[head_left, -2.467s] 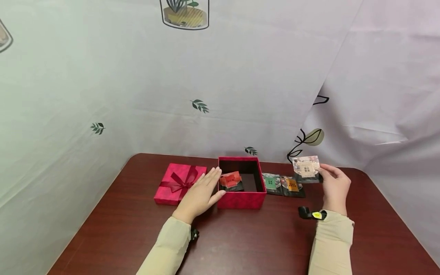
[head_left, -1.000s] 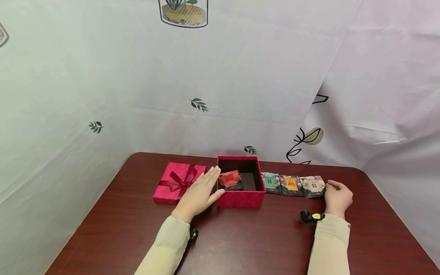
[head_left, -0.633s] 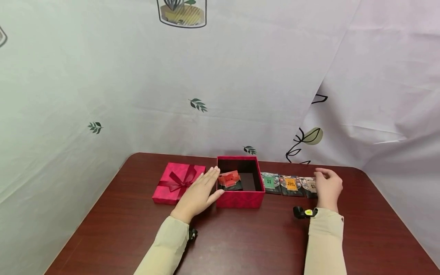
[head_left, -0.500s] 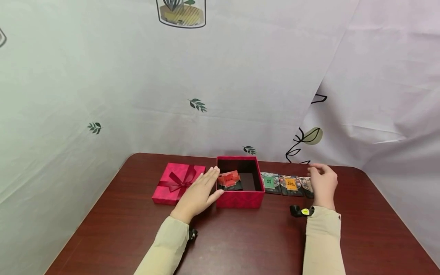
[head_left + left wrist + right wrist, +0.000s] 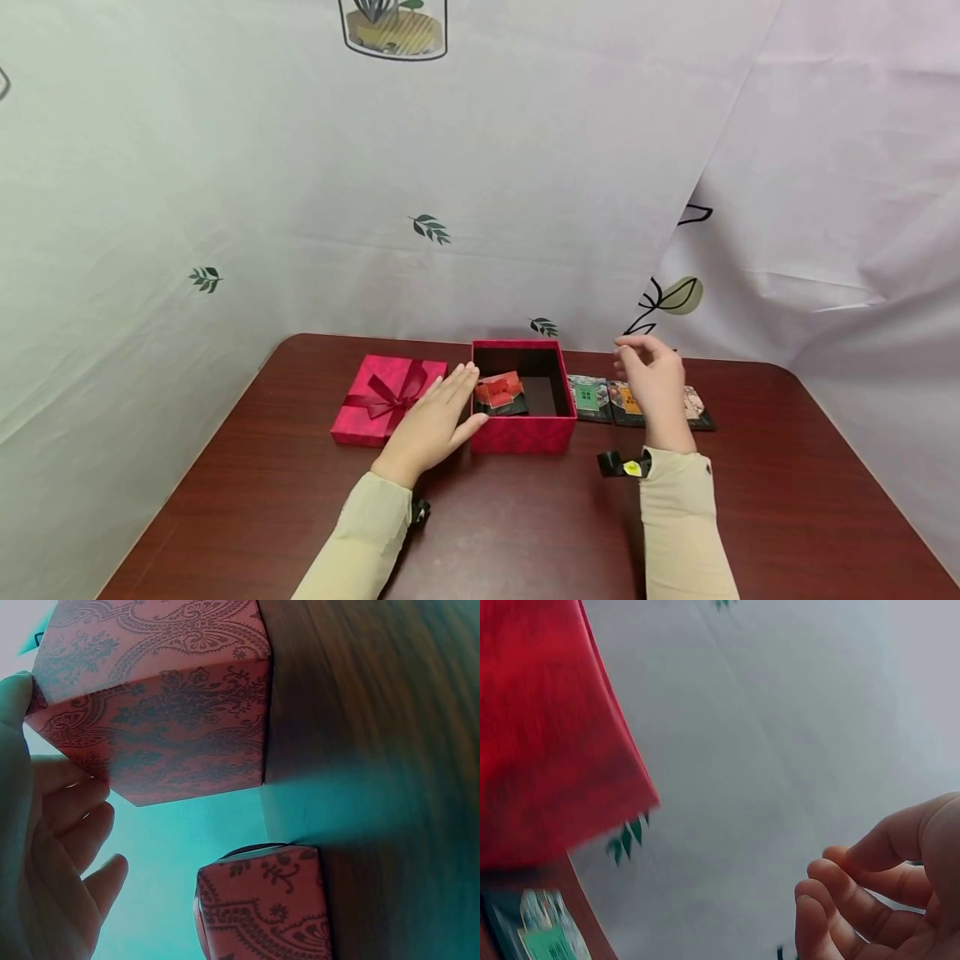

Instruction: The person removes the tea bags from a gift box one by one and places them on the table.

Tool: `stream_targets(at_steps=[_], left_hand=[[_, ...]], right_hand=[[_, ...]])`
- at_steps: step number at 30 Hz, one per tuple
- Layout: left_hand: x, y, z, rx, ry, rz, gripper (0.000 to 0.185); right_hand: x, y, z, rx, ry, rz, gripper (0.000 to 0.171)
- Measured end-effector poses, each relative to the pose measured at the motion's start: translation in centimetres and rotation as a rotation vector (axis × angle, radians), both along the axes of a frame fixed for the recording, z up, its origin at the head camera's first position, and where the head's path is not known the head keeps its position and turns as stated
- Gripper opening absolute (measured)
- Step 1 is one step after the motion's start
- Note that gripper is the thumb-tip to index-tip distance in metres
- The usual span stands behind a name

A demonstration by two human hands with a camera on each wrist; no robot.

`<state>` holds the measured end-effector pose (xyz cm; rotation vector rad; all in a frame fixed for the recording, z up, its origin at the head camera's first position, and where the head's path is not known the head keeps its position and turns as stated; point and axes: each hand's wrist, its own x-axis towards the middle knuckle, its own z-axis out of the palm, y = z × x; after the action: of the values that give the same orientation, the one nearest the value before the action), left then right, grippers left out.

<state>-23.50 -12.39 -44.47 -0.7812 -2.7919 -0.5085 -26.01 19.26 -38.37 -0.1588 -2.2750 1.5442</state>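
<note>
Head view: the right hand (image 5: pixel 654 377) has set the beige packet (image 5: pixel 694 406) on the surface beside the orange one, let go, and swung empty, fingers loosely curled, toward the open red box (image 5: pixel 525 433). The left hand (image 5: pixel 435 421) stays flat against the box's side.

You can read no text: the labels on the packets (image 5: pixel 600 398) beside the red box (image 5: pixel 523 433) are too small.

Lid (image 5: pixel 388 398) left of box (image 5: pixel 523 433)
</note>
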Motion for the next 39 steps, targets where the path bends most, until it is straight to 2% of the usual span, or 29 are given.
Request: stream_targets(at_steps=[5,10,15,28,39], left_hand=[[0.0,-0.1,0.1,-0.006,0.005,0.003,0.072],[0.0,-0.1,0.1,0.0,0.007,0.002,0.072],[0.0,-0.2,0.1,0.004,0.006,0.002,0.072],[-0.1,-0.3,0.2,0.031,0.016,-0.007,0.071],[0.0,0.0,0.0,0.028,0.013,-0.004,0.072]], right_hand=[[0.2,-1.9,0.5,0.006,0.005,0.132,0.022],[0.3,-3.7,0.4,-0.06,0.035,0.247,0.019],[0.2,-5.7,-0.1,-0.064,0.026,0.315,0.017],[0.6,-8.6,-1.6,0.084,-0.019,0.364,0.02],[0.5,-8.8,-2.6,0.171,-0.04,0.327,0.02]])
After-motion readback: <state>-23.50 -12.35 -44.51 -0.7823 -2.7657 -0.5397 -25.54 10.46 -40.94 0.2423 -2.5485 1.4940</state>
